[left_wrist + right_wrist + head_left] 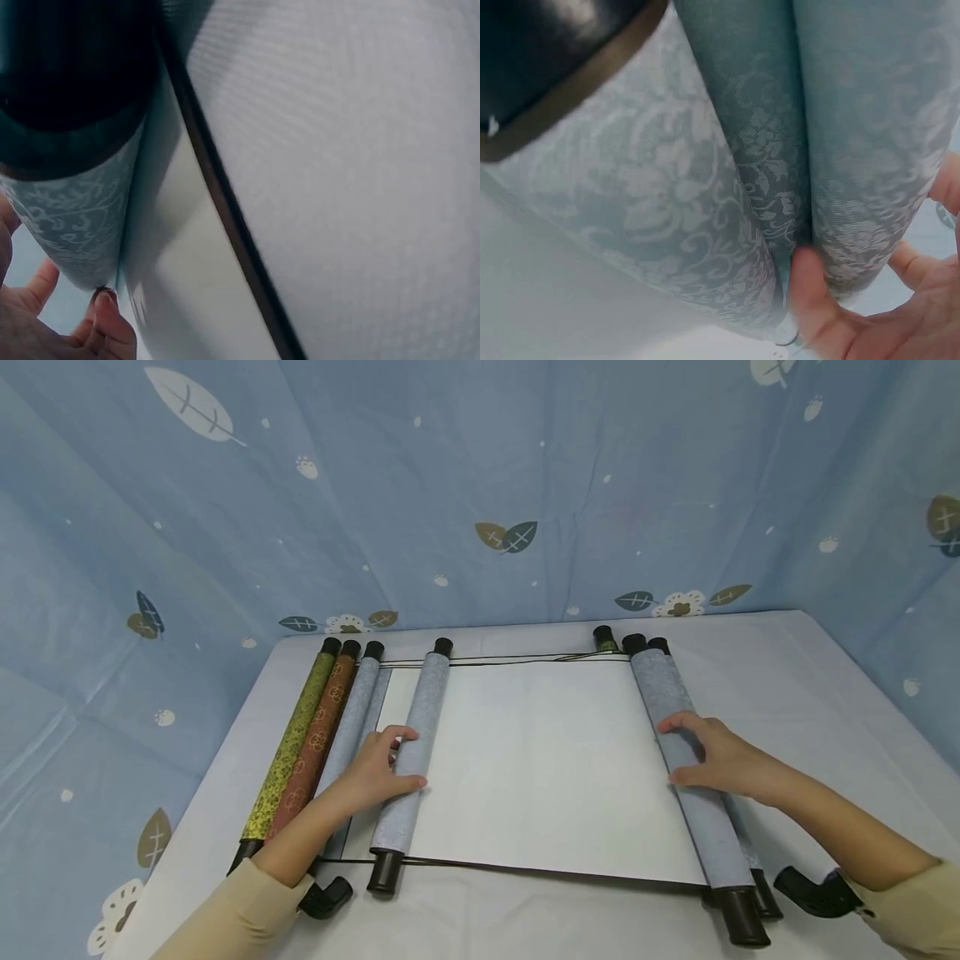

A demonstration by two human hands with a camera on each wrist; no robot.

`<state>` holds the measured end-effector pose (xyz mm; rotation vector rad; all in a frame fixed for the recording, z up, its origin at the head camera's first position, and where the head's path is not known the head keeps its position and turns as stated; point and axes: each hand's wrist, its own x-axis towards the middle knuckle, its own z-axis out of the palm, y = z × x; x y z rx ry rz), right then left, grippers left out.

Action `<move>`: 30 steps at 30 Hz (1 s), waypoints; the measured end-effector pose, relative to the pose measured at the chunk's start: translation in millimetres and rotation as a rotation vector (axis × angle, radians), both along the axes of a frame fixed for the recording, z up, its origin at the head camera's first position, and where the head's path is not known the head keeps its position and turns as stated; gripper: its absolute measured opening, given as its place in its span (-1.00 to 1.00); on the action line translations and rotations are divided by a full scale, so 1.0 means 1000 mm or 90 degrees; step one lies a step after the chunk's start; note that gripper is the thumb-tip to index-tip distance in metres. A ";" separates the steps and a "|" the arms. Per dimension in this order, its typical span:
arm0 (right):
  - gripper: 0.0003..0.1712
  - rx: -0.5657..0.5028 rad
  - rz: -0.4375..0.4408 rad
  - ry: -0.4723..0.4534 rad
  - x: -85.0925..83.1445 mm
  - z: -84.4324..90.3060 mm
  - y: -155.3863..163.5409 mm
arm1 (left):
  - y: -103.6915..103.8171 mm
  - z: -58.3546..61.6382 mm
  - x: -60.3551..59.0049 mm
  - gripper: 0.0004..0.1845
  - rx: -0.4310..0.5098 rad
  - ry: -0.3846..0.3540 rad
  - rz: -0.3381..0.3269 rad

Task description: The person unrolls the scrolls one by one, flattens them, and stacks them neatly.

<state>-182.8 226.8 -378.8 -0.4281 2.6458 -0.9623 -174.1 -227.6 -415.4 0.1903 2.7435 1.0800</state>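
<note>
A hanging scroll lies partly unrolled on the white table (810, 710). Its white sheet (540, 760) spans between a left roll (411, 693) and a right roll (693, 810), both grey-blue with black end caps. My left hand (378, 768) cups the left roll, thumb and fingers curved over it. In the left wrist view my fingertips (112, 319) touch the patterned roll (75, 217) below its cap (67, 75). My right hand (708, 758) lies on the right roll with its fingers stretched out. In the right wrist view a finger (814, 300) presses into the groove between two rolls (667, 225).
Three rolled scrolls lie side by side at the left: gold-green (292, 752), red-brown (321, 735), grey-blue (354, 718). Another grey scroll (745, 843) lies tight against the right roll, and a dark end cap (603, 637) shows behind. Blue leaf-print cloth walls (480, 485) surround the table.
</note>
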 end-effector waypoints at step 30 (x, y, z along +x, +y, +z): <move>-0.38 -0.023 -0.038 -0.051 0.002 -0.004 0.025 | -0.003 0.003 0.003 -0.43 -0.042 0.001 0.015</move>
